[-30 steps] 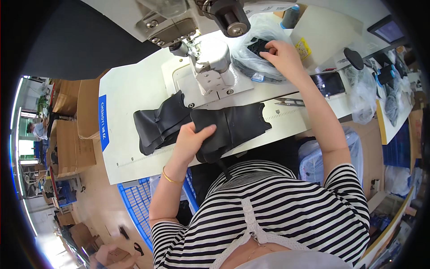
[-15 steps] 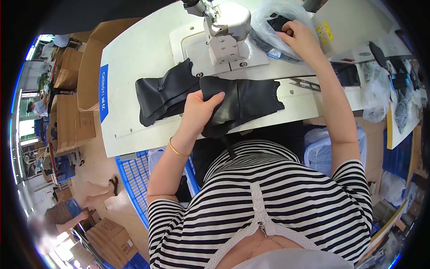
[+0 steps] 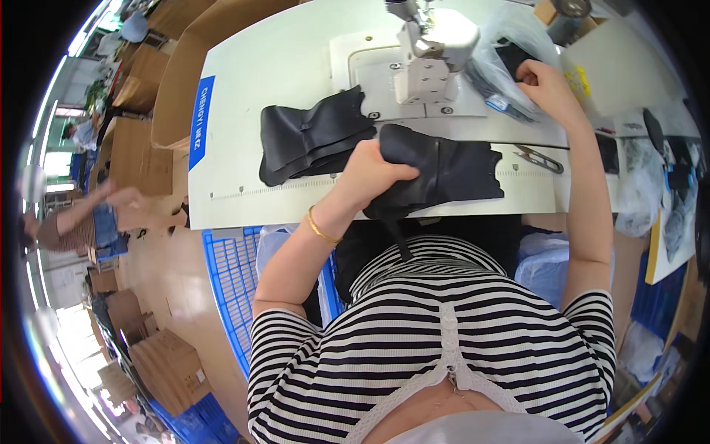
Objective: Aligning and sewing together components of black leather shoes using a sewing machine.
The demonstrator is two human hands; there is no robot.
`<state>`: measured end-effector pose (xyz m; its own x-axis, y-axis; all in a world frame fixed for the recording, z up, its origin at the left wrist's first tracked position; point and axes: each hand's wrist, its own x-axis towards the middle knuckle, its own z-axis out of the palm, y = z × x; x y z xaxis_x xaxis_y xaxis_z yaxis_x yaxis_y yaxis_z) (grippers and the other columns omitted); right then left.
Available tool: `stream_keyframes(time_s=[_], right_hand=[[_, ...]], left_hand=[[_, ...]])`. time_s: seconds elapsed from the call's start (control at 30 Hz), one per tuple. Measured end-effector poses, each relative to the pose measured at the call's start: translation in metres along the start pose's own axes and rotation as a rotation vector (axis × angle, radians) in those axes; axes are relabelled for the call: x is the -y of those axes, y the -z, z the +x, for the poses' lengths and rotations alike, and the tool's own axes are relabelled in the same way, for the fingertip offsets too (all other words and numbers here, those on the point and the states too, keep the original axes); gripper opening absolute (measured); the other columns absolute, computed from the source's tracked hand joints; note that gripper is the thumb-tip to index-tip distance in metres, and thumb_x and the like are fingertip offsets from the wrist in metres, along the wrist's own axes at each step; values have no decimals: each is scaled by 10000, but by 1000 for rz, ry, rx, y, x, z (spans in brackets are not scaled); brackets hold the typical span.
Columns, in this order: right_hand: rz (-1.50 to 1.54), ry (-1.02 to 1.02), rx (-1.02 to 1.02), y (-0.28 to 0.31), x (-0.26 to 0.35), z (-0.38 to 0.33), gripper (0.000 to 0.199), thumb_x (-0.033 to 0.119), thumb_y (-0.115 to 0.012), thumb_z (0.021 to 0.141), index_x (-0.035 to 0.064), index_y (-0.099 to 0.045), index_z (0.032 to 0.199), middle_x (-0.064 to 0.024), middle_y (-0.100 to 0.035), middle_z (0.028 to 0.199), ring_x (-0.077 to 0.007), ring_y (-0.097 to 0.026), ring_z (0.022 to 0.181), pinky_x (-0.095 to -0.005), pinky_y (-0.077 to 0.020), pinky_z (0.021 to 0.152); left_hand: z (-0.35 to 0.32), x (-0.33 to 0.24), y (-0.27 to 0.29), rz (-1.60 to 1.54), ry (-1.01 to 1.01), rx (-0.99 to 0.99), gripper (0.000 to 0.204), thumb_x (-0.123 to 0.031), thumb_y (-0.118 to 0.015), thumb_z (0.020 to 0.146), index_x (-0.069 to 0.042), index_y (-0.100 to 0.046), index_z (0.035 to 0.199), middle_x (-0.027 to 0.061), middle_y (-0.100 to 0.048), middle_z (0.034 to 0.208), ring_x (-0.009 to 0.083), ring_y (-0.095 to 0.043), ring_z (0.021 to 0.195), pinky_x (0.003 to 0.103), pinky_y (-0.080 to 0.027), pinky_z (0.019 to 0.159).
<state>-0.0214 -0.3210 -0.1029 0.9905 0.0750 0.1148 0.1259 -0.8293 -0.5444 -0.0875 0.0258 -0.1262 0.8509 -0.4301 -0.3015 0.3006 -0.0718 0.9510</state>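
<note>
My left hand (image 3: 372, 176) grips the black panel (image 3: 466, 172), likely steadying it, while my right hand (image 3: 549, 89), hold unclear, is at the plastic bag (image 3: 491, 74).

Sewing workshop, by the look of it. In front of me: sewing machine (image 3: 435, 70) on a long white table (image 3: 240, 96), ruler (image 3: 285, 185) printed along its near edge, snips (image 3: 542, 159) lying close by, flat black pieces (image 3: 470, 169) laid out. To my left, big cardboard boxes (image 3: 144, 155), a blue plastic basket (image 3: 231, 266) below, bright strip lights (image 3: 78, 41), another person (image 3: 68, 229) on the floor.
</note>
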Motion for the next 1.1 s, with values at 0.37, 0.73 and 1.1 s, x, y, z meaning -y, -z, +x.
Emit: stream_keyframes(time_s=[0.37, 0.73, 1.1], right_hand=[[-102, 0, -370, -2, -5, -6, 159, 177, -633, 845, 34, -586, 897, -106, -643, 743, -241, -614, 672, -337, -462, 631], [1122, -121, 210, -54, 108, -89, 135, 88, -575, 898, -2, -578, 999, -114, -675, 827, -148, -648, 706, -268, -530, 647], [1059, -234, 323, -104, 121, -99, 119, 53, -546, 876, -45, -581, 933, -89, -670, 768, -103, -623, 640, -222, -502, 587]], left_hand=[[-6, 13, -11, 93, -54, -216, 182, -57, -694, 771, 51, -677, 916, 65, -692, 822, 110, -623, 717, 259, -504, 672], [-8, 17, -12, -89, -18, -229, 166, -124, -637, 872, 35, -671, 907, 22, -666, 815, 71, -575, 707, 231, -470, 639], [-13, 9, -19, -220, 1, -224, 160, -135, -627, 894, 20, -663, 912, 23, -665, 825, 71, -590, 696, 222, -484, 617]])
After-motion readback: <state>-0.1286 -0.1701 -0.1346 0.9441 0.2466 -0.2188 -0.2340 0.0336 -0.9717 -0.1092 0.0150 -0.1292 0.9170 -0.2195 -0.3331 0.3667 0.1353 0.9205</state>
